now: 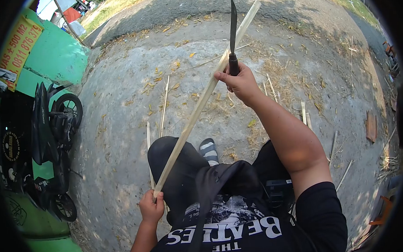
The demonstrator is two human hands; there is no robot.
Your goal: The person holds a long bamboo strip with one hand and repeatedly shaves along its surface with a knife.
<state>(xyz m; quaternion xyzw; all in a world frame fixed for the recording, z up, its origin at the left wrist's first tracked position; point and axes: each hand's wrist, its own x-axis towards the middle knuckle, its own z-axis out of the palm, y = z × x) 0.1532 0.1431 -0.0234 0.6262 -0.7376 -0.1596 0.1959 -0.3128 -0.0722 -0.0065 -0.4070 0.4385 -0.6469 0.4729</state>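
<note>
A long pale strip, apparently bamboo or wood (193,118), runs diagonally from low left to upper right across my lap. Its lower end is in my left hand (151,207), fingers wrapped round it. Near its upper part, my right hand (238,82) grips the dark handle of a knife (233,31) and also pinches the strip between thumb and fingers. The knife's dark blade points up and away from me, beside and partly over the strip. Both my legs are bent below the strip, and one sandalled foot (208,152) shows between them.
Thin strips (165,105) lie on the concrete ground (116,98) among shavings and dry leaves. A dark motorbike (55,131) stands at the left by a green wall (63,53) with a yellow banner (23,48). At the right lie a brown block (371,126) and a bundle of sticks (388,165).
</note>
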